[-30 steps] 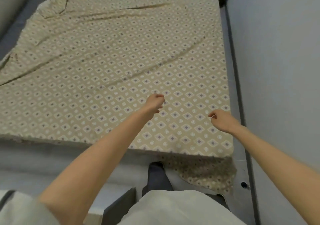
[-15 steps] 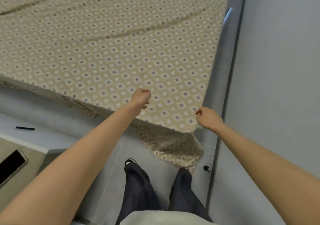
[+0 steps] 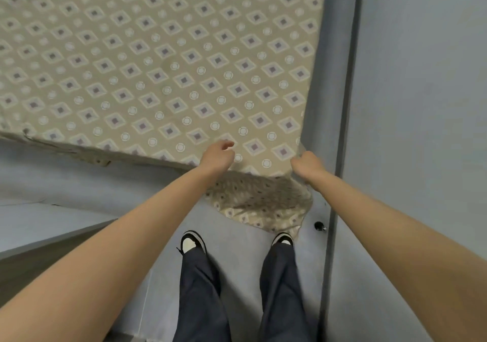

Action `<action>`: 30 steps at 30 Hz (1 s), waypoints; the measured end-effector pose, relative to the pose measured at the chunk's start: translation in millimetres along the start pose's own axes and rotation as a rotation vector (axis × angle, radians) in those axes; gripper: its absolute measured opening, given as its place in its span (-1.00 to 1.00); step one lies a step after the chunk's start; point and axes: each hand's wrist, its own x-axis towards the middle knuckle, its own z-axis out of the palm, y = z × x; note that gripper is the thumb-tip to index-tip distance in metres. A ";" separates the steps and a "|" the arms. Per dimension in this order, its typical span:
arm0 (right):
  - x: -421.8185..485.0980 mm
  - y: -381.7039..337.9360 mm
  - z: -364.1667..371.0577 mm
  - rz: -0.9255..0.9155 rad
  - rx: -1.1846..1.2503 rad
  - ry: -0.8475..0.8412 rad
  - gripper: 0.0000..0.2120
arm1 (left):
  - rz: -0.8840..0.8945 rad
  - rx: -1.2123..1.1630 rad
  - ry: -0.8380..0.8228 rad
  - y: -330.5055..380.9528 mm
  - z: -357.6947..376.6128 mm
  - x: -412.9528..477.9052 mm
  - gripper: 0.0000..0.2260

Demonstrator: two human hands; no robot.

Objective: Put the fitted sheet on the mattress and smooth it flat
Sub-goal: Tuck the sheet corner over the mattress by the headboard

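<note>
The beige fitted sheet (image 3: 163,59), patterned with diamonds and circles, lies spread over the mattress, which it hides from above. Its near right corner (image 3: 263,204) hangs loose and bunched over the front edge toward the floor. My right hand (image 3: 305,163) is curled in a fist at that corner and grips the sheet's edge, which lifts slightly toward it. My left hand (image 3: 218,154) sits at the front edge of the sheet, a little left of the corner. Its fingers are loosely curled and nothing shows between them.
A grey bed rail (image 3: 332,78) runs along the right side, tight against a pale wall (image 3: 421,91). A small black knob (image 3: 319,226) sits on the floor by the rail. My shoes (image 3: 192,242) stand just before the hanging corner. The grey bed side (image 3: 79,181) stretches left.
The view has dropped and closed in on the near right corner. Both hands moved toward the front edge, and the right hand reached the sheet's corner and closed on it.
</note>
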 end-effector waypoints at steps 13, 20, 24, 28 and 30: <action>50.5 38.8 58.4 -0.005 0.081 0.263 -0.77 | 0.154 0.382 -0.028 -44.0 27.3 56.6 -0.59; 37.9 27.9 33.6 -0.132 -0.018 0.377 -0.78 | 0.187 0.334 -0.077 -32.2 16.7 41.5 -0.54; 21.9 1.5 1.2 -0.158 0.235 0.465 -0.73 | 0.241 0.364 -0.067 -14.4 12.3 35.8 -0.51; 21.1 -22.0 -16.0 -0.136 0.437 0.545 -0.78 | 0.286 0.295 -0.049 5.9 10.5 38.6 -0.51; 28.3 -23.0 -17.3 -0.102 0.442 0.546 -0.81 | 0.284 0.246 -0.058 9.0 12.6 44.1 -0.51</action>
